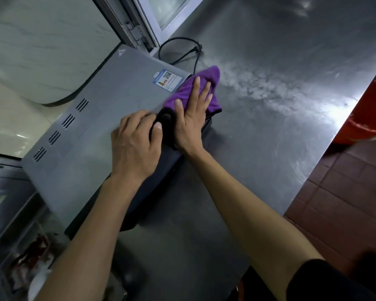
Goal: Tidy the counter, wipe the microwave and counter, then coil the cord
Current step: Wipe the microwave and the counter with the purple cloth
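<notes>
A grey microwave (109, 109) stands on the steel counter (269, 131), seen from above, with a label near its right top edge. My right hand (193, 114) lies flat with straight fingers on a purple cloth (206, 81), pressing it over the microwave's upper right edge. My left hand (137, 144) rests on the microwave's top near the front corner, its fingers curled over the dark edge beside the cloth. The black power cord (176, 43) lies in a loose loop on the counter behind the microwave.
A window frame with a hinge (137, 31) rises behind the microwave. An orange bucket (369, 114) sits below the counter's right edge over brown floor tiles. A tray with red-and-white items (30, 257) is at lower left. A whitish smear crosses the counter.
</notes>
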Tool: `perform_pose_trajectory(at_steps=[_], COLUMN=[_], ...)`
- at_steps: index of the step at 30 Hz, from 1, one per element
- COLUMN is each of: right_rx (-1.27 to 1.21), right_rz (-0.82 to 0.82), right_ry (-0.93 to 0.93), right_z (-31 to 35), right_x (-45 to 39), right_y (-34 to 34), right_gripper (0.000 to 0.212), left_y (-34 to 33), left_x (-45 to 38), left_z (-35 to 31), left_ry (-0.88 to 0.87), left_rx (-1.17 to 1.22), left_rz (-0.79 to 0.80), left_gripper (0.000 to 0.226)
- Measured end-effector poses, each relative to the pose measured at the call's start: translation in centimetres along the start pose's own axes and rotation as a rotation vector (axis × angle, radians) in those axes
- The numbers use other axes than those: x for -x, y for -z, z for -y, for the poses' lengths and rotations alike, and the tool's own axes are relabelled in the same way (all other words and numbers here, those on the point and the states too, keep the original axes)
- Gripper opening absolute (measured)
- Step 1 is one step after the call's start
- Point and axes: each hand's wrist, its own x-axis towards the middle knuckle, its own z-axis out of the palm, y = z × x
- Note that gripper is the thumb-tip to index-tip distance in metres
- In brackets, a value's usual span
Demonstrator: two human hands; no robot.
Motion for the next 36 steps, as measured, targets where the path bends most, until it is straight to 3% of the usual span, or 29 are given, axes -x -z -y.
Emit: perform_pose_trajectory(at_steps=[8,19,28,36], right_rx=[-0.058,-0.072,-0.034,-0.046], right_rz=[-0.036,-0.003,-0.018,0.082], right_ry=[-0.073,-0.119,-0.061,-0.015], right_z=[0.1,0.7,1.9,1.3], right_x=[1.6,12.0,23.0,33.2], right_y=[-1.5,-5.9,-11.2,-14.7], right_gripper=[0.075,0.079,0.077,0.08], left_y=[0.6,3.6,7.1,7.5], left_x=[0.8,8.6,16.0,19.0], left_z=[0.8,7.7,14.0,16.2], left_ry=[-0.007,0.064,0.089,0.039], left_rx=[0.03,0.059,0.298,0.463], left_rz=[0.024,0.018,0.07,0.097], left_gripper=[0.04,0.043,0.052,0.054])
